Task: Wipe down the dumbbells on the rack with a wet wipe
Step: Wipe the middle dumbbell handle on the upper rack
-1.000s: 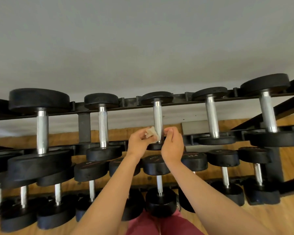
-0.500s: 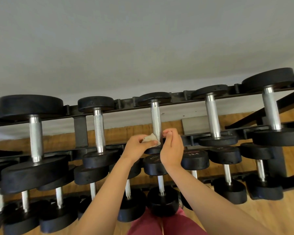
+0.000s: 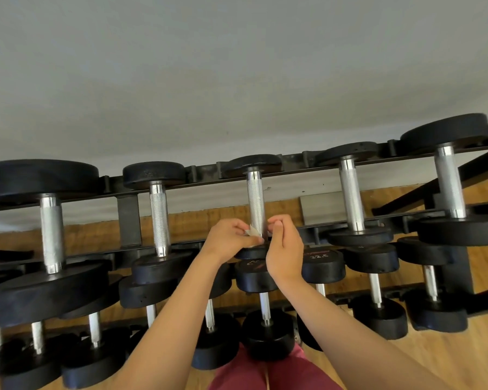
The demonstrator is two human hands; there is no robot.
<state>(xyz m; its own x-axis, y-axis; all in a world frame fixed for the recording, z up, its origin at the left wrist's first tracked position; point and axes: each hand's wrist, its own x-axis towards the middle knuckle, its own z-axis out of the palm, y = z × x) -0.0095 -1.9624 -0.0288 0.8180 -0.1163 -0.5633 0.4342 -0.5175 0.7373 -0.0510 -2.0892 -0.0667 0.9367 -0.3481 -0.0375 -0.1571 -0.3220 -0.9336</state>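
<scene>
A black rack (image 3: 128,218) carries rows of black dumbbells with silver knurled handles. The middle dumbbell (image 3: 255,201) of the top row stands right in front of me. A small crumpled whitish wet wipe (image 3: 252,231) sits against the lower end of its handle. My left hand (image 3: 231,239) pinches the wipe from the left. My right hand (image 3: 283,246) is on the other side of the handle, its fingertips curled at the wipe's right edge. The near weight head of this dumbbell is mostly hidden behind both hands.
Top-row neighbours stand close on both sides: a dumbbell (image 3: 158,218) to the left, another (image 3: 351,198) to the right. Lower tiers hold several more dumbbells (image 3: 261,302). A grey wall (image 3: 237,80) rises behind the rack; wooden floor (image 3: 448,358) lies at the lower right.
The view has shifted slightly down and right. Both hands stay at the bottom of the middle handle; the wipe is now bunched smaller between the fingertips.
</scene>
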